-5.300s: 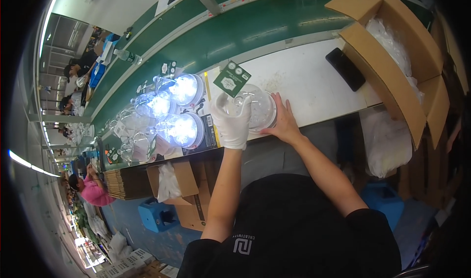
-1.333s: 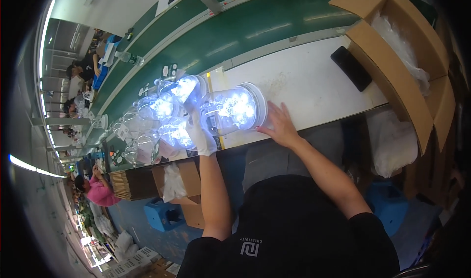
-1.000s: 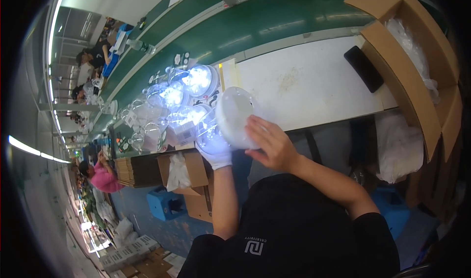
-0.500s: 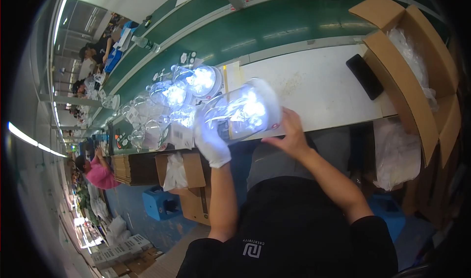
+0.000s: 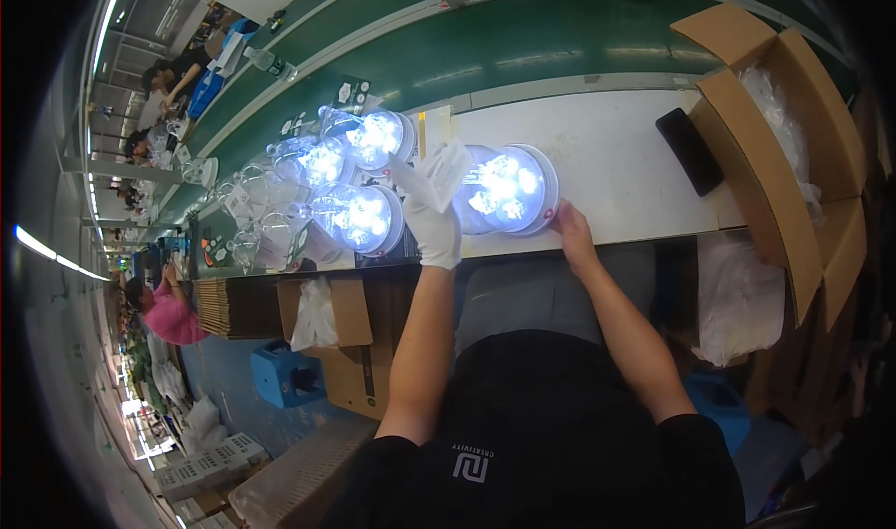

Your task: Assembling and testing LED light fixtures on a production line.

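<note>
A clear bulb-shaped lamp [image 5: 509, 191] with glowing white lights inside lies on its side at the work surface's front edge, its round white base facing right. Around its narrow end is my left hand [image 5: 436, 233], in a white glove; a whitish printed tag [image 5: 445, 173] shows at the fingers, slightly blurred. My bare right hand [image 5: 575, 234] grips the rim of the base, with part of its fingers hidden behind it. Just left of my glove rests another lit lamp [image 5: 357, 219], and two more lit lamps, an upper one [image 5: 378, 140] and a middle one [image 5: 320, 162], lie beyond it.
Several unlit clear lamps [image 5: 252, 198] crowd the left. A black oblong object [image 5: 690, 151] lies beside an open carton [image 5: 761, 170] holding clear plastic. The green conveyor [image 5: 560, 48] runs behind the white work surface [image 5: 616, 146]. Other people sit along the line at far left.
The lamp in my hands has come down from a tilted, raised position onto the surface, its base now squarely to the right. My right hand has closed in on the base rim.
</note>
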{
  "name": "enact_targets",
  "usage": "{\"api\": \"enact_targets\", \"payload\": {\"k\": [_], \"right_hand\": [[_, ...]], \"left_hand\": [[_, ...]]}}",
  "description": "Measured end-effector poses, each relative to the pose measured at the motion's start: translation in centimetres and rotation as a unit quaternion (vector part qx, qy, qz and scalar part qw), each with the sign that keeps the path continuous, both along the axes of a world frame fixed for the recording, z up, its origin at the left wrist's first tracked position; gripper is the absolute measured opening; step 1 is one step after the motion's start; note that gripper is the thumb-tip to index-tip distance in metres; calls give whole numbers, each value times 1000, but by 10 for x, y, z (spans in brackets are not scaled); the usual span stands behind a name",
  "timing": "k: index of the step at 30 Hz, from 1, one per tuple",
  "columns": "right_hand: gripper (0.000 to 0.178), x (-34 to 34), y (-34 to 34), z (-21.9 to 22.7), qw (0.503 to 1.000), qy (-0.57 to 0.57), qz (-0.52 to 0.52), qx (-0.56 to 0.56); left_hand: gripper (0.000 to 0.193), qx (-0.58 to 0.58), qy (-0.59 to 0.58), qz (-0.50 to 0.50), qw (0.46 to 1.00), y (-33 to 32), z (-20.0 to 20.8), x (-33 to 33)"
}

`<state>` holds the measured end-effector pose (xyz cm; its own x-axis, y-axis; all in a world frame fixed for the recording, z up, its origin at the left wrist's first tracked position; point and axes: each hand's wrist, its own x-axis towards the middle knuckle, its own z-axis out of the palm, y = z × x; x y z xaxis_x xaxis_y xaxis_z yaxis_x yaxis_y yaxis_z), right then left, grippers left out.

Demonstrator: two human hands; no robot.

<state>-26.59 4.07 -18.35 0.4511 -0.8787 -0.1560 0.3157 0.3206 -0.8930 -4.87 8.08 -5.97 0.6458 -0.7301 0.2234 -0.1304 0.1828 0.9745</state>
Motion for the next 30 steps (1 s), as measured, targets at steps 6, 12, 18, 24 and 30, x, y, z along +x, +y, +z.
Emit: {"api": "enact_targets", "payload": {"k": [6,12,18,24,30], "right_hand": [[93,24,-6,29,931,-267,99,230],[89,23,-3,34,924,-269,119,246],[68,12,-16,33,967,-198,-105,125],[91,-22,-23,30,927,228,-76,-287],[136,-23,-20,29,906,289,59,-302]], "left_hand": [[36,16,-6,-10,1000,13,-26,22],[40,-65,23,-78,995,22,-2,-1],[47,30,-165,-82,982,7,20,-10],[40,64,-200,-107,972,-21,30,-41],[38,59,-324,-84,941,-20,14,-42]]}}
